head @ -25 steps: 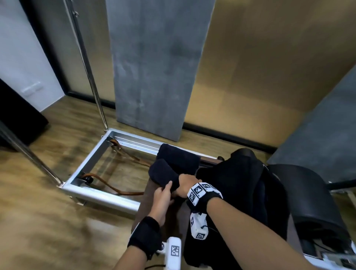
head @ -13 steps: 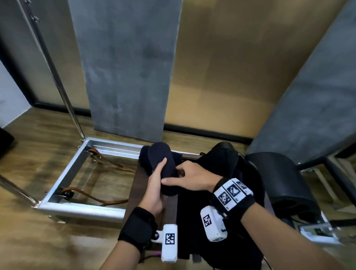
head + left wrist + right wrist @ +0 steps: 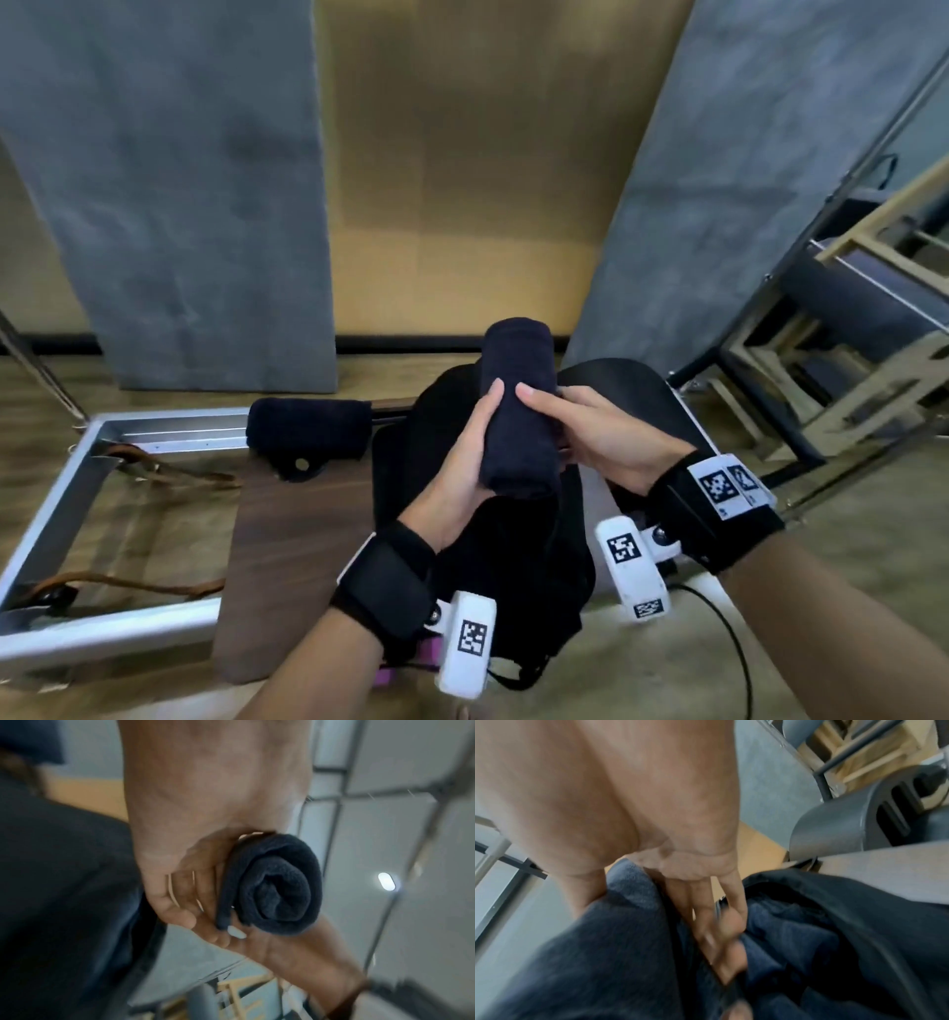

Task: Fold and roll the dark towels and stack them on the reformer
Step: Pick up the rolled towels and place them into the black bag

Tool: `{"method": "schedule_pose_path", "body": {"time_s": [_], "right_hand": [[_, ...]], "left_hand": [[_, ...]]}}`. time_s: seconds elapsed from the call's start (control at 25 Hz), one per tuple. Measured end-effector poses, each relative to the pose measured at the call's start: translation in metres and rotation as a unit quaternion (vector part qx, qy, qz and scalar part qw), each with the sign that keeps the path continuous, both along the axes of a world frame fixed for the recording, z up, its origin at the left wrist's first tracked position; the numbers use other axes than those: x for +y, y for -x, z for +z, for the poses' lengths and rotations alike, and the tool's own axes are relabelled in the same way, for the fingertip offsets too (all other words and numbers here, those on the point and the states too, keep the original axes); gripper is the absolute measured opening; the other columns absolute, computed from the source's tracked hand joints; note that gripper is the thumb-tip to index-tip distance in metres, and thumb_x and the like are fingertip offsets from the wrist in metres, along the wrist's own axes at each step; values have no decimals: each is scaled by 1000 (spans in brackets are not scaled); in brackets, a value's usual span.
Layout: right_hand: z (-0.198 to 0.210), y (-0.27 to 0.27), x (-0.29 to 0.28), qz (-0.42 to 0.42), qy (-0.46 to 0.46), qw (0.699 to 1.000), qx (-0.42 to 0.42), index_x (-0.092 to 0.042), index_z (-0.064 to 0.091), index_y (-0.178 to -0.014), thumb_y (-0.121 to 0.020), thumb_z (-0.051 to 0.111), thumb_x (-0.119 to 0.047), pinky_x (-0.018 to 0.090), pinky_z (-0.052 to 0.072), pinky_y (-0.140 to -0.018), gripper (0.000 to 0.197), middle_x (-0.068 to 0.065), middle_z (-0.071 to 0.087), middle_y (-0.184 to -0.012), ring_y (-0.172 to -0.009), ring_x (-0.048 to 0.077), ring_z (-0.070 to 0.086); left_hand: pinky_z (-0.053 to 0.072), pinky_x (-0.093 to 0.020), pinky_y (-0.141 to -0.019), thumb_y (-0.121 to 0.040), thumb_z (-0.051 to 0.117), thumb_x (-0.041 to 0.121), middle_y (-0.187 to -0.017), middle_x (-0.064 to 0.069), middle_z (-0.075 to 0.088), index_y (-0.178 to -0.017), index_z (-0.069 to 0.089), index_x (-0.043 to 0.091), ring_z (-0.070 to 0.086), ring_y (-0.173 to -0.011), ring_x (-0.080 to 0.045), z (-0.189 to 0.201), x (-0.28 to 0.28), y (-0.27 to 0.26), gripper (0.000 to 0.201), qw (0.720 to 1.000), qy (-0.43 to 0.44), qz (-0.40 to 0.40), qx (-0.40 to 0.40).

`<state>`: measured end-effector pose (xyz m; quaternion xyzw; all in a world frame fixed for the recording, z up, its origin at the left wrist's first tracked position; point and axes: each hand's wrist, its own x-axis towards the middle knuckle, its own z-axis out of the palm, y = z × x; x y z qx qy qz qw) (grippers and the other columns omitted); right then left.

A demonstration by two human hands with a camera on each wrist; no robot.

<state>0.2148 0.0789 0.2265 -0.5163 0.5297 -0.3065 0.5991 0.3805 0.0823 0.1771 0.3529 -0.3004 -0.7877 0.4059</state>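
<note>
I hold a rolled dark towel nearly upright in front of me, above a loose heap of dark towels. My left hand grips its left side and lower end; my right hand wraps it from the right, thumb on the front. In the left wrist view the roll's spiral end shows against my curled fingers. The right wrist view has the towel blurred beside my fingers. A second rolled towel lies across the far end of the reformer's wooden board.
The reformer's silver frame with brown leather straps lies on the floor at left. A black padded barrel sits behind the heap. Wooden and metal equipment stands at right. A black cable trails on the floor.
Both hands have lifted the roll from beside the other rolled towel and carried it right and up, turning it upright. The other roll stays put. My head has turned right.
</note>
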Motion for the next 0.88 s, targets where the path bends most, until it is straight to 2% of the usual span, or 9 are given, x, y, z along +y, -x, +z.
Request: {"method": "schedule_pose_path", "body": {"time_s": [0.08,0.16,0.2,0.24,0.32,0.4,0.48,0.68,0.88], "right_hand": [[-4,18,5,-12,13,1000,19,-28,66,-132,-98,64,-58,43,60,-93,45,-1,75,-126,-114,22,73],[-13,25,9,-57,13,997,46,-34,60,-134,-98,63,-57,47,64,-86,43,-5,74,-127,-111,19,74],[-19,26,11,-85,5,995,51,-36,56,-135,-99,63,-54,50,65,-82,41,-8,73,-127,-109,19,75],[-27,24,12,-104,-8,993,52,-38,51,-136,-100,61,-52,53,65,-80,39,-9,71,-128,-109,21,74],[-47,17,16,-112,-35,990,75,-38,43,-138,-102,59,-49,55,65,-77,41,-8,65,-133,-113,26,70],[-68,9,19,-98,-45,984,141,-30,35,-139,-102,61,-47,56,64,-78,48,-4,58,-137,-119,25,64],[-82,4,22,-75,-42,975,207,-24,33,-135,-100,63,-49,55,64,-82,52,-1,58,-132,-116,22,63],[-82,16,18,36,-85,940,329,-13,31,-131,-95,65,-57,53,65,-75,67,12,61,-124,-97,33,74],[-68,15,4,198,-73,816,538,-13,53,-118,-91,62,-54,31,54,-60,50,6,64,-110,-85,19,65]], "left_hand": [[53,-26,-74,-96,34,83,-88,2,81,-98,83,26,73,-85,-9,-8,6,-1,75,929,187,-96,-304],[42,-40,-87,-112,22,56,-98,-1,77,-147,50,24,62,-104,-22,-30,11,-10,55,639,444,-195,-597],[36,-45,-88,-115,20,40,-103,-3,75,-155,25,24,53,-109,-28,-42,13,-15,44,531,505,-213,-646],[32,-47,-88,-115,18,32,-101,-1,74,-153,17,26,48,-108,-29,-47,15,-17,39,512,509,-226,-654],[27,-45,-90,-115,15,33,-89,2,71,-139,39,29,41,-103,-21,-43,20,-16,34,589,473,-208,-622],[24,-39,-92,-113,22,44,-83,4,62,-95,66,26,31,-93,-14,-44,18,-14,51,616,477,-190,-597],[23,-35,-93,-107,38,51,-89,5,54,-68,65,26,26,-89,-13,-47,17,-16,53,624,495,-181,-578],[26,-31,-99,-100,54,52,-99,13,51,-81,68,34,40,-103,-22,-56,15,-24,30,619,500,-167,-583],[24,-37,-98,-102,54,50,-92,19,52,-91,67,32,41,-107,-5,-55,12,-15,24,577,569,-134,-570]]}}
